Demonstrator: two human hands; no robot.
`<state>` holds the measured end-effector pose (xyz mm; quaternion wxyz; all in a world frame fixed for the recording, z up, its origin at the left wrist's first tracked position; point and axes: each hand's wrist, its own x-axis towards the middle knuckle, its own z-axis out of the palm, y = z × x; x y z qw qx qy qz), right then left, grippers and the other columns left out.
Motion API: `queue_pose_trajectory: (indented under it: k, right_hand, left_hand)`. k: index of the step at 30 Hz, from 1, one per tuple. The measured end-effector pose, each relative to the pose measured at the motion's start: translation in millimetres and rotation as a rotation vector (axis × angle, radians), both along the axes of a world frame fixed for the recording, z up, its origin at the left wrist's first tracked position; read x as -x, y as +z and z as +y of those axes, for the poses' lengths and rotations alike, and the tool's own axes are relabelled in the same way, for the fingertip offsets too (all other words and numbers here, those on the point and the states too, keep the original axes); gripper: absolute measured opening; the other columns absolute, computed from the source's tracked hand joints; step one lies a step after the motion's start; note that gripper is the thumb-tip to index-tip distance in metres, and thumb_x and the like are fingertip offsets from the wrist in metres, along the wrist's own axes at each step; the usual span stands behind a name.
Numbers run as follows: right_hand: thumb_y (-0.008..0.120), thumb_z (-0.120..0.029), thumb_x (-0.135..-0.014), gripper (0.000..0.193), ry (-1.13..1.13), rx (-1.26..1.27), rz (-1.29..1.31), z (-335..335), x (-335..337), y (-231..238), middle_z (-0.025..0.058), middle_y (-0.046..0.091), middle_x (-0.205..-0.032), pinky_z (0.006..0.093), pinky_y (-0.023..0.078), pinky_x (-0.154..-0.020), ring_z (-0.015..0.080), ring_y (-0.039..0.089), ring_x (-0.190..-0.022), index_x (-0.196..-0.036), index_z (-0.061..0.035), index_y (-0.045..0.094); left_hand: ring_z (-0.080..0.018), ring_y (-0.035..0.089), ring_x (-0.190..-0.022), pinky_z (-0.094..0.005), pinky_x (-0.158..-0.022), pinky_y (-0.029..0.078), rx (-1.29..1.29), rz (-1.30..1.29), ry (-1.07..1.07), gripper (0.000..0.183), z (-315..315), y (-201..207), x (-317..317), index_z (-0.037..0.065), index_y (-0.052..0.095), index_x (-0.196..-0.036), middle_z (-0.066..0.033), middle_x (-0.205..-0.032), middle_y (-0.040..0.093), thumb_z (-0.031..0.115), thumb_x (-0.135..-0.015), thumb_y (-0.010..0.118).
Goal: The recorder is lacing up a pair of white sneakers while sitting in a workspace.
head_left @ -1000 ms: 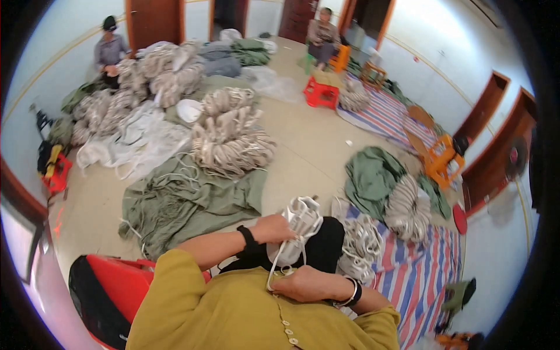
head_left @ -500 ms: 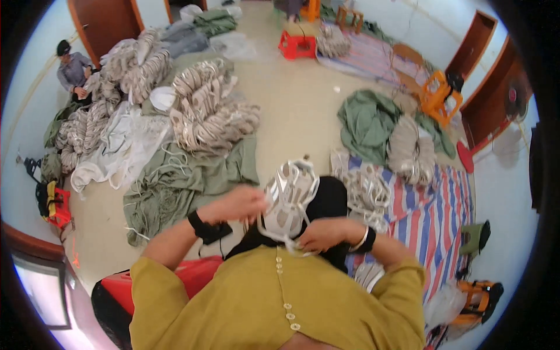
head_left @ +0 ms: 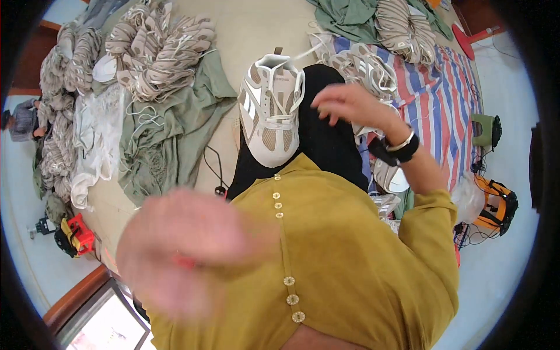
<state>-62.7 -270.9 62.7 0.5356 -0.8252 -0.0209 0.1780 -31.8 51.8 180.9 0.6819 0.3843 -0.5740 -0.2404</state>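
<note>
One beige-and-white mesh sneaker upper (head_left: pixel 272 114) lay over the person's thighs in black trousers (head_left: pixel 326 128), its rounded toe pointing toward the body and its collar away from it. Slanted white bars marked its left side, and the tongue carried a small label whose lettering was too small to make out. A white lace ran loosely across the throat.

The right hand (head_left: pixel 353 108) hung just beside the upper, apart from it, the fingers released and loosely bent. A black wristband (head_left: pixel 402 153) and a pale bangle (head_left: pixel 401 140) circled that wrist. The left hand (head_left: pixel 186 251) was a large blur in front of the mustard-yellow buttoned shirt (head_left: pixel 367 192), well apart from the upper; whether its fingers were clenched or loose could not be told.

Ahead to the left, bundled beige uppers (head_left: pixel 163 55) were heaped by a crumpled grey-green cloth (head_left: pixel 175 125). To the right, more white-and-beige uppers (head_left: pixel 373 70) lay by a red, white and blue striped sheet (head_left: pixel 434 111).
</note>
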Motion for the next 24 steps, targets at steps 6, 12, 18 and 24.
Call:
queue_pose_trajectory:
  k: [6, 12, 18, 24]
  right_hand:
    - [0.058, -0.014, -0.083, 0.015, 0.156, 0.209, -0.346, 42.2, -6.1, -29.5, 0.0121, 0.065, -0.081, 0.0354, 0.05, -0.065, 0.0284, 0.064, -0.075, -0.096, -0.0062, 0.062]
    - [0.056, -0.016, -0.083, 0.014, 0.012, 0.32, -0.496, 41.4, -1.7, -52.2, 0.0155, 0.062, -0.077, 0.0412, 0.051, -0.063, 0.0325, 0.063, -0.072, -0.094, -0.0079, 0.058]
    - [0.058, -0.021, -0.083, 0.012, 0.246, 0.49, -0.511, 59.3, -11.7, -48.9, 0.0138, 0.061, -0.07, 0.0433, 0.048, -0.053, 0.034, 0.061, -0.062, -0.082, -0.0093, 0.056]
    - [0.061, -0.02, -0.082, 0.014, 0.207, 0.38, -0.479, 58.5, -13.9, -55.8, 0.0149, 0.06, -0.067, 0.04, 0.047, -0.053, 0.0325, 0.061, -0.061, -0.082, -0.0068, 0.057]
  left_hand:
    - [-0.0194, 0.06, -0.068, -0.0247, -0.055, 0.052, -0.058, 0.067, 0.302, 0.029, -45.2, 47.2, 49.6, 0.034, 0.059, -0.117, -0.016, -0.087, 0.069, 0.035, -0.088, 0.057]
    - [-0.0275, 0.063, -0.067, -0.0345, -0.067, 0.051, -0.321, -0.091, -0.178, 0.038, -36.7, 43.8, -13.2, 0.001, 0.056, -0.116, -0.0111, -0.103, 0.063, 0.014, -0.082, 0.064]
    - [-0.0278, 0.057, -0.074, -0.0384, -0.067, 0.045, -0.655, -0.717, 0.605, 0.027, -35.6, -65.1, -41.9, 0.007, 0.059, -0.102, -0.0096, -0.083, 0.059, 0.012, -0.076, 0.066]
    - [-0.0276, 0.055, -0.071, -0.0362, -0.062, 0.044, -0.873, -0.57, 0.447, 0.02, -47.5, -143.4, -63.6, 0.006, 0.053, -0.089, -0.011, -0.077, 0.054, 0.013, -0.077, 0.067]
